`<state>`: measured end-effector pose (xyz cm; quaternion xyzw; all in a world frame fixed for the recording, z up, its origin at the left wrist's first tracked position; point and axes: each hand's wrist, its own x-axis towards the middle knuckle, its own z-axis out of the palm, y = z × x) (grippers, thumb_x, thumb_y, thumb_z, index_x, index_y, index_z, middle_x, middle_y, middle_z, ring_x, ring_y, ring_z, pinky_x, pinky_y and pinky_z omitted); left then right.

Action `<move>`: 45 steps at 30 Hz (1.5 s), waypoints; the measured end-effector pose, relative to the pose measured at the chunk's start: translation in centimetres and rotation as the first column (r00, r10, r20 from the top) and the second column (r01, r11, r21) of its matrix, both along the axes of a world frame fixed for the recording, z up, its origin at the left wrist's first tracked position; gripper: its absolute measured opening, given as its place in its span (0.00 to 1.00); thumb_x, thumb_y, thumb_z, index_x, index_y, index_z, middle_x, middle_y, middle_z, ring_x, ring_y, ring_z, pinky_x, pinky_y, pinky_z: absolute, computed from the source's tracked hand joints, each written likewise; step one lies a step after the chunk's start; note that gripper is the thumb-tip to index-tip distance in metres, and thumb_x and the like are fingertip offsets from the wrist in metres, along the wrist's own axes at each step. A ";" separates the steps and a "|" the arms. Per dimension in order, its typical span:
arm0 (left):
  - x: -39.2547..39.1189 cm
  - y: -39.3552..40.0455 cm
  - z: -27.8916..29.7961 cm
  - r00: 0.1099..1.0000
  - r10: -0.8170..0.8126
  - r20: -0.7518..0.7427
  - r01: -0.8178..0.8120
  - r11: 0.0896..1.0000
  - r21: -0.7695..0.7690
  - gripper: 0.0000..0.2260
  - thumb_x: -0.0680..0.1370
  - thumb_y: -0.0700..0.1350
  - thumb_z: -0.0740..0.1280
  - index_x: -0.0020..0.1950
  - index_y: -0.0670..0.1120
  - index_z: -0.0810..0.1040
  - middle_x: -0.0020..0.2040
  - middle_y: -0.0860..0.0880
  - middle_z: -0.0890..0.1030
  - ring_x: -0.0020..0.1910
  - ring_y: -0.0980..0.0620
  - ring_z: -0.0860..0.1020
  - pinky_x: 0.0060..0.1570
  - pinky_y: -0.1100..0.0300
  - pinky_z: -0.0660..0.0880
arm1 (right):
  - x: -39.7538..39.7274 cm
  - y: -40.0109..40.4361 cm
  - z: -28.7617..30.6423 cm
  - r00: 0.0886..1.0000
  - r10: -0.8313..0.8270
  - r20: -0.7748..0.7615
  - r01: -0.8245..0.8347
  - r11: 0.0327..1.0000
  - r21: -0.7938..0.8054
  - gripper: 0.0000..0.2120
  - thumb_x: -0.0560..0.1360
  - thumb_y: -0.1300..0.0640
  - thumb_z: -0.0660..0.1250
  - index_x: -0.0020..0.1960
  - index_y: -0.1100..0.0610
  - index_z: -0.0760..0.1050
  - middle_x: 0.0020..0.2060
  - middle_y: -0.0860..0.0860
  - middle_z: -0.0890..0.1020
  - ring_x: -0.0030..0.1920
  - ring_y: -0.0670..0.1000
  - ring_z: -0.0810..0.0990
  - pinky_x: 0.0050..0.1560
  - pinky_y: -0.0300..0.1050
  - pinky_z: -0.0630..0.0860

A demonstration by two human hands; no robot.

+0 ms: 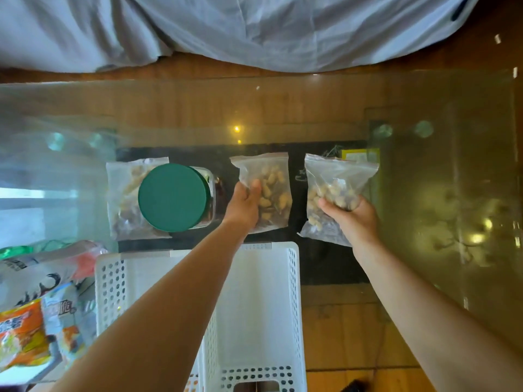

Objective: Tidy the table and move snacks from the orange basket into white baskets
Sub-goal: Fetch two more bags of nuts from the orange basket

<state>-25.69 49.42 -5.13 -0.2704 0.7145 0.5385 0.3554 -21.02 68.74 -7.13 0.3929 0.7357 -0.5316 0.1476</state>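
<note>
- left hand [245, 203] on the middle zip bag of nuts [268, 190], thumb over its top face and remaining fingers tucked beneath, pinching the bag's left edge.
- right hand [349, 215] curled round the right zip bag of nuts [334, 190], fingers clamped on its bulging lower part, bag tilted and raised off the glass table [311, 108].
- third zip bag [124, 199] flat on the table at far left of the row, partly covered by a clear jar with a green lid [173, 197] standing on its right half.
- white perforated basket [294, 306] just below the bags at the near edge, both forearms crossing above it; interior visible between the arms looks bare.
- pile of printed snack packets [36, 312] at lower left, just beside the basket's left wall; whether in a container, cannot tell.
- yellow-edged flat item [359, 155] behind the right bag, mostly hidden.
- grey cloth [226, 26] across the top beyond the table.
- wooden floor [353, 335] showing through the glass.
</note>
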 end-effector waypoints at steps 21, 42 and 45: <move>1.4 -0.1 -0.5 0.997 -0.073 0.021 0.075 0.982 -0.172 0.26 0.80 0.57 0.53 0.74 0.49 0.50 0.72 0.47 0.64 0.68 0.43 0.68 0.58 0.53 0.69 | -0.4 -0.4 -0.2 0.994 0.066 0.088 -0.072 0.995 0.062 0.36 0.66 0.47 0.75 0.69 0.53 0.65 0.65 0.53 0.72 0.64 0.55 0.73 0.55 0.44 0.72; 18.7 -10.0 19.0 0.941 0.338 -0.001 -0.338 0.941 0.005 0.15 0.82 0.47 0.55 0.67 0.43 0.68 0.47 0.45 0.79 0.39 0.49 0.77 0.37 0.59 0.68 | 10.4 -7.1 18.8 0.934 0.270 0.232 -0.217 0.949 -0.230 0.17 0.76 0.57 0.65 0.64 0.55 0.71 0.56 0.55 0.80 0.50 0.51 0.79 0.50 0.46 0.75; 24.1 -13.2 21.4 0.879 0.477 0.016 -0.477 0.879 -0.009 0.13 0.82 0.46 0.54 0.62 0.42 0.72 0.39 0.47 0.79 0.31 0.51 0.74 0.32 0.61 0.67 | 12.6 -11.0 21.1 0.886 0.393 0.248 -0.329 0.907 -0.262 0.12 0.77 0.59 0.63 0.60 0.56 0.73 0.51 0.56 0.80 0.45 0.49 0.79 0.44 0.42 0.75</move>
